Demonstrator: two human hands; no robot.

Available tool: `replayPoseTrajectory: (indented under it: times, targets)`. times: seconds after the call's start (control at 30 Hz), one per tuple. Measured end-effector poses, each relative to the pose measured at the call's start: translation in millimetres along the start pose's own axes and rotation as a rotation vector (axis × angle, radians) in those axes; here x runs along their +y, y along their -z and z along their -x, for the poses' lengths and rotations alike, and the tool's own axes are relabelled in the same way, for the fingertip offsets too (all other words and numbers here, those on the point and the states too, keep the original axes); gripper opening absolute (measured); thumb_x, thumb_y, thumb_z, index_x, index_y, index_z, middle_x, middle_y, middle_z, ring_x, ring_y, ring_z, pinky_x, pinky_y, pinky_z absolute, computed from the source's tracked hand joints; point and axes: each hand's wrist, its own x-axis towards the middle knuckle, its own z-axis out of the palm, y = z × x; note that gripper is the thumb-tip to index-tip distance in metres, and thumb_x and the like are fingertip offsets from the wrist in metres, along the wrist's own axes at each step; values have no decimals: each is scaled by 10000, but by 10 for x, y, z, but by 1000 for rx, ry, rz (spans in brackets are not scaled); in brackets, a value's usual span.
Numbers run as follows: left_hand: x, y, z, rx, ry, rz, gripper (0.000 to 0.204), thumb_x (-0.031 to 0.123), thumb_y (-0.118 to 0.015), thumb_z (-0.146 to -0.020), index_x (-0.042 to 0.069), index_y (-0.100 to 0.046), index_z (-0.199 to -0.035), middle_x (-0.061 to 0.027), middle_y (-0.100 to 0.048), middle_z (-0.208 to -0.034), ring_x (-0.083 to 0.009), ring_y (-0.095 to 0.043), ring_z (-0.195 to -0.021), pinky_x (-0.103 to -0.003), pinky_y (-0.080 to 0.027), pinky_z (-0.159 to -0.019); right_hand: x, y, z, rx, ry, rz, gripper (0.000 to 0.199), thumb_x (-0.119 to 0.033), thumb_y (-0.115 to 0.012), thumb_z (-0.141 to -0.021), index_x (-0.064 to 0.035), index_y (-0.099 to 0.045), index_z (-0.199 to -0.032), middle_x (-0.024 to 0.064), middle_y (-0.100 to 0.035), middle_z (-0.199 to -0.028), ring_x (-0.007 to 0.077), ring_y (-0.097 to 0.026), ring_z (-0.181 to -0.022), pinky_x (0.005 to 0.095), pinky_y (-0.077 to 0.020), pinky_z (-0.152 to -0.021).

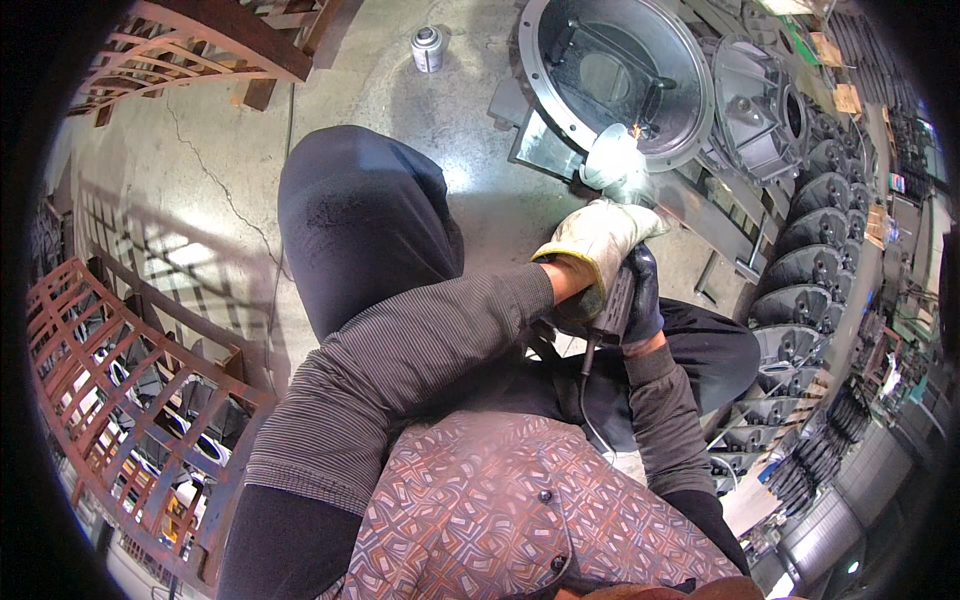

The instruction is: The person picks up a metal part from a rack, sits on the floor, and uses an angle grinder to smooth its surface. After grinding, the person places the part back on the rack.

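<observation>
My left hand [598, 240], in a pale leather glove, grips the front of an angle grinder [618, 178]. My right hand [643, 300], in a dark glove, holds the grinder's black body from behind. The grinder's disc touches the rim of a large round grey metal housing [560, 90] lying on the floor, and a few sparks show at the contact point. A black cable hangs down from the tool between my arms. My knee in dark trousers rises on the left.
A spray can [428, 48] stands on the concrete floor at the top. Rust-red metal racks [120, 350] line the left side. A long row of similar grey cast housings [815, 260] curves down the right. A second housing [755, 105] lies beside the first.
</observation>
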Motion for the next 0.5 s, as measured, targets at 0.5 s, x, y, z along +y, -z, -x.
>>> replayPoseTrajectory:
  times: [0.5]
  targets:
    - [-78, -185, -145, -23, 143, 225, 346, 305, -579, -1057, 79, -735, -1268, -153, -767, -1206, -297, -705, -1118, -402, -510, -998, -4, 13, 53, 158, 60, 208, 666, -521, -509, -1094, -97, -465, -1606, 117, -580, -1565, 289, -592, -1402, 451, -458, -1213]
